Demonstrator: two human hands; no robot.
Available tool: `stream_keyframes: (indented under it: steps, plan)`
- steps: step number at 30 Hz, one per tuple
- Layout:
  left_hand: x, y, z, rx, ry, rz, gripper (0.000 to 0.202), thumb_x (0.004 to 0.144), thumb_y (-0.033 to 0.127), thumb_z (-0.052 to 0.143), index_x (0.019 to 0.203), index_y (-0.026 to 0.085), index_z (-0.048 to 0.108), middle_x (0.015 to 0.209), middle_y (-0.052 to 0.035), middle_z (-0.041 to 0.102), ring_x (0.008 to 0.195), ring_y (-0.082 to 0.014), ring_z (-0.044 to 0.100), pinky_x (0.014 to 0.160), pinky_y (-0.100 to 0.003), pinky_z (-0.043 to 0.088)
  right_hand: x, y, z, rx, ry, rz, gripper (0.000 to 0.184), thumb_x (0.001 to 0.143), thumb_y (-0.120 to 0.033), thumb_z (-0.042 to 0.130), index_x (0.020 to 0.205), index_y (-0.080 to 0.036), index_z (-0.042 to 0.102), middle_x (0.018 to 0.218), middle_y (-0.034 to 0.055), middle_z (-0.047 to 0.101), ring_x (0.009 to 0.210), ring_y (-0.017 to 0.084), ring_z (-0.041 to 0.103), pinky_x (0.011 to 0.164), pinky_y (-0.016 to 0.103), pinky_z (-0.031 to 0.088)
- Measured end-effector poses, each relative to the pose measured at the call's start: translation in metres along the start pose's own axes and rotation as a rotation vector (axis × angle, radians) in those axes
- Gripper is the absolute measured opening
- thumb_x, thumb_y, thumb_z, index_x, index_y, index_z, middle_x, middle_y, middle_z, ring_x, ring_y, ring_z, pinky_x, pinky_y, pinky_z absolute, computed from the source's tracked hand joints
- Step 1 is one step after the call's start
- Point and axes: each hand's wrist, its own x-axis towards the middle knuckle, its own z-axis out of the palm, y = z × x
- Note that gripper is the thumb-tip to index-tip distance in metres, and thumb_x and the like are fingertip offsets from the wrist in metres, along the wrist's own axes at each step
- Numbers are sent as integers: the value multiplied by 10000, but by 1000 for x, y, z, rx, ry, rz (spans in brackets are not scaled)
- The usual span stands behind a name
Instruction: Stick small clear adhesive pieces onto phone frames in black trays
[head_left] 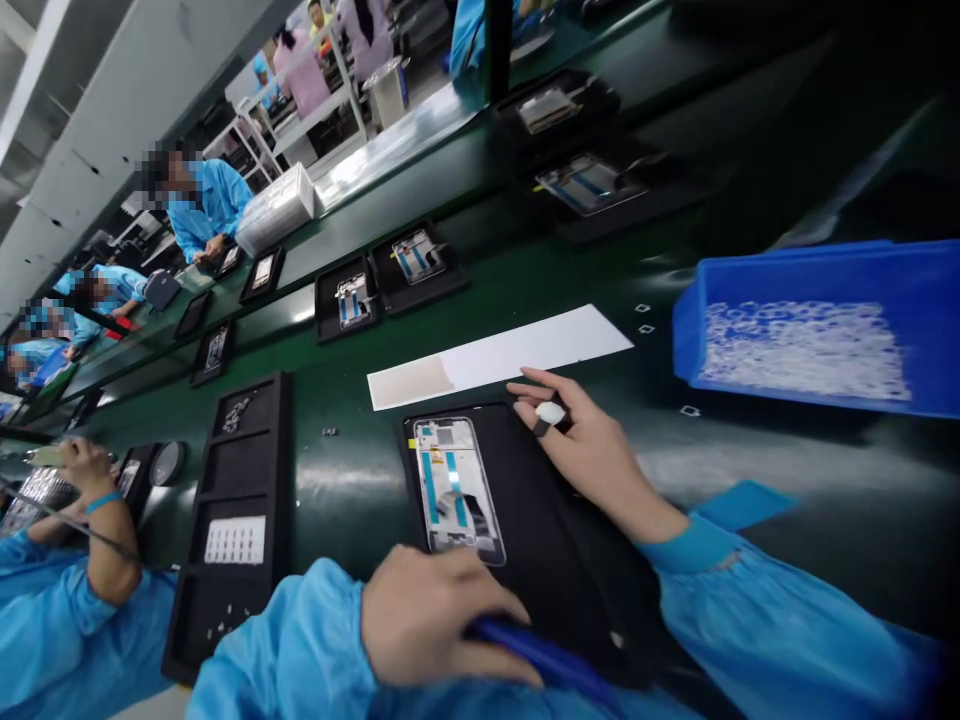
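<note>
My left hand (442,615) is closed around a long blue tool (536,655), partly blurred, its kind unclear. Just beyond that hand, a phone frame (480,450) with blue strips and a dark flex cable lies in a black tray (540,540). Over the tray's far right edge, my right hand (581,440) has its fingers partly stretched and apart. On one of its fingers sits a white piece with a black band (550,412). A white paper strip (517,350), brownish at its left end, lies just past the fingertips.
To the right stands a blue bin (817,390) of small white rings, with several loose ones beside it. A black compartment tray (277,480) of small parts stands left. Further trays with phone frames (418,255) line the green bench. A co-worker's hand (86,465) is at far left.
</note>
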Motion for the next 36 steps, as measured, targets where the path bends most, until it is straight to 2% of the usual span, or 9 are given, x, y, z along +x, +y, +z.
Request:
stream_keyframes:
  steps: [2, 5, 9, 15, 20, 24, 29, 32, 36]
  plan:
    - [1, -29, -6, -61, 218, -190, 200, 887, 398, 621, 1010, 259, 697, 924, 0, 712, 859, -133, 673, 786, -204, 511, 0, 2, 2, -57, -41, -53, 455, 848, -348, 593, 1284, -227, 554, 1139, 98, 705, 1049, 289, 649, 866, 448, 510]
    - [-3, -82, -22, 143, 578, -625, 210, 950, 291, 526, 997, 226, 721, 917, -36, 691, 860, -147, 658, 785, -224, 493, 2, 5, 7, -143, -53, -138, 457, 847, -316, 582, 1295, -233, 553, 1161, 92, 695, 1067, 300, 616, 861, 445, 494]
    - [-2, -136, -27, 386, 556, -918, 273, 912, 285, 590, 1170, 281, 679, 1043, -22, 657, 859, -146, 651, 693, -215, 465, 5, 3, 10, -219, -80, -155, 409, 869, -291, 545, 1271, -221, 559, 1102, 85, 710, 1015, 295, 609, 807, 413, 490]
    - [-1, -157, -23, 480, 445, -917, 230, 919, 306, 574, 1105, 300, 708, 1094, -19, 665, 807, -154, 653, 641, -244, 439, 1, 1, 10, -229, -116, -164, 314, 872, -278, 536, 1179, -227, 581, 1025, 70, 719, 969, 282, 620, 762, 381, 490]
    - [-11, -158, -27, 245, 586, -867, 183, 878, 275, 619, 1012, 245, 739, 977, -38, 733, 847, -197, 674, 724, -265, 463, 1, 5, 10, -239, -123, -191, 300, 881, -280, 533, 1172, -225, 577, 1031, 71, 721, 953, 280, 627, 734, 381, 493]
    - [-17, -152, -26, -49, 697, -798, 204, 824, 292, 646, 974, 200, 750, 839, -31, 732, 668, -150, 625, 659, -248, 468, 1, 3, 9, -243, -111, -207, 296, 885, -275, 539, 1172, -221, 582, 1029, 79, 721, 950, 280, 635, 728, 387, 504]
    - [-18, -140, -23, -403, 703, -753, 358, 778, 387, 660, 1022, 136, 739, 525, 47, 514, 424, -73, 323, 456, -220, 289, -5, -10, 8, -236, -39, -270, 268, 916, -265, 526, 1174, -224, 587, 1086, 86, 704, 1018, 281, 630, 826, 424, 507]
    - [-14, -139, -18, -465, 711, -753, 338, 769, 380, 669, 978, 126, 747, 446, 81, 366, 428, -75, 285, 467, -222, 267, -11, -22, 7, -214, -39, -295, 236, 927, -272, 521, 1142, -222, 603, 1087, 90, 700, 1018, 278, 634, 827, 424, 515]
    - [-6, -135, -9, -472, 719, -735, 269, 767, 357, 666, 898, 138, 748, 471, 67, 412, 439, -77, 294, 482, -227, 292, -16, -46, 11, -51, -203, -256, 211, 919, -271, 534, 1107, -225, 618, 1041, 69, 711, 970, 235, 664, 804, 362, 542]
